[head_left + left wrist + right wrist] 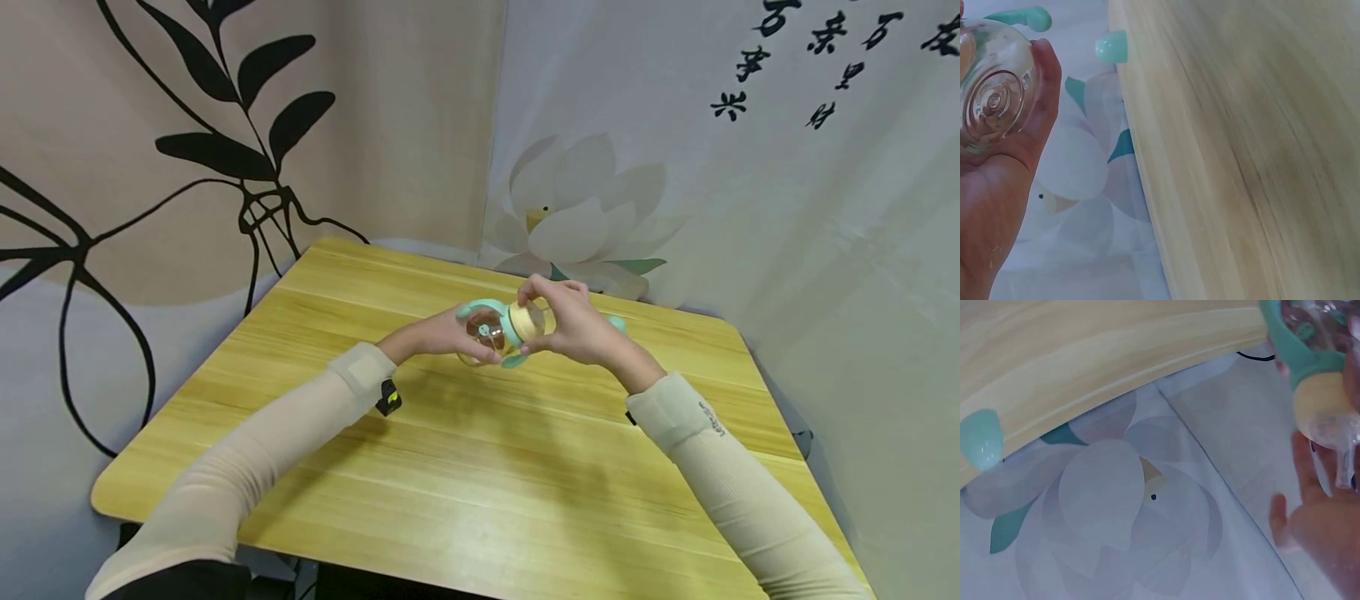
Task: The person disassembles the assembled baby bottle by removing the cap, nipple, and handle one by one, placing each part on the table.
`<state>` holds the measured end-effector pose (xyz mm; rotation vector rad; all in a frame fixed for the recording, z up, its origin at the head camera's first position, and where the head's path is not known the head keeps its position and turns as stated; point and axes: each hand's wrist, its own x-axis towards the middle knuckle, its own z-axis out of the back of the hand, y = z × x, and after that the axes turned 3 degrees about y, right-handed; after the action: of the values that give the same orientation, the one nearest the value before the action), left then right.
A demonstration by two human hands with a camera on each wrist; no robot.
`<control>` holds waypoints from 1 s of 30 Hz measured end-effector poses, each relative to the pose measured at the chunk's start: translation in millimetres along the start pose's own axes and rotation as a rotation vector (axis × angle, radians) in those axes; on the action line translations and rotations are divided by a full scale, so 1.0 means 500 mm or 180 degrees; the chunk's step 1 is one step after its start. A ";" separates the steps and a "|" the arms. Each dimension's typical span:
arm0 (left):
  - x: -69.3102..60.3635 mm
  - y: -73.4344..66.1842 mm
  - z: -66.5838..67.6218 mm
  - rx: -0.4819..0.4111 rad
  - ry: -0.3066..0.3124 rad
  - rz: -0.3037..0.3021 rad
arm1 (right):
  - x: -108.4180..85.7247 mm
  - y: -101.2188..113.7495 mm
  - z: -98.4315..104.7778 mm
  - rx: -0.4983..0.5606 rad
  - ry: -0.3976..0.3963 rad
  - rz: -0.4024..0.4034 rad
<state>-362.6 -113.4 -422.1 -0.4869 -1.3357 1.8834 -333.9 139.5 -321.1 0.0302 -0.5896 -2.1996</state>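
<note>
A clear baby bottle [491,332] with mint-green handles is held on its side above the table. My left hand [442,333] grips the round body, whose ringed base [994,100] shows in the left wrist view. With thumb and fingers, my right hand [576,325] pinches the pale yellow collar ring [522,322] at the top end. A clear teat [1342,450] sticks out from the collar, between the right hand's fingers. Near the far table edge stands a mint-green domed cap [617,323], partly hidden by the right hand in the head view.
The light wooden table [450,475] has rounded corners and reaches to the fabric backdrop [420,125] behind it. That backdrop carries printed leaves, a lotus and dark characters. A dark cable [804,442] shows beyond the right edge.
</note>
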 end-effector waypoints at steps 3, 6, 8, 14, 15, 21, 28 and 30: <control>-0.002 -0.001 0.005 -0.0013 -0.0087 0.0068 | 0.001 -0.004 -0.002 -0.0169 -0.0156 0.0167; 0.000 -0.001 0.009 -0.0013 -0.0142 0.0093 | 0.001 -0.010 -0.003 -0.0224 -0.0290 0.0255; 0.003 -0.001 0.010 0.0010 -0.0150 0.0073 | 0.001 -0.012 -0.003 -0.0213 -0.0321 0.0263; 0.002 -0.003 0.011 0.0051 -0.0171 0.0080 | 0.000 -0.013 0.000 -0.0146 -0.0226 0.0190; 0.001 -0.003 0.011 0.0049 -0.0173 0.0077 | 0.000 -0.013 0.001 -0.0136 -0.0211 0.0181; 0.005 0.001 0.014 0.0013 -0.0159 0.0032 | -0.005 -0.019 0.008 0.0003 -0.0346 0.0262; 0.009 0.011 0.017 0.0014 -0.0185 -0.0014 | -0.010 -0.024 0.020 0.0403 -0.0687 -0.0418; 0.010 0.015 0.016 0.0034 -0.0172 -0.0011 | -0.015 -0.027 0.018 0.0486 -0.0541 -0.0736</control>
<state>-373.9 -116.1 -425.4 -0.4306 -1.3599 1.9122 -341.0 155.9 -320.4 -0.0092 -0.8871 -2.3910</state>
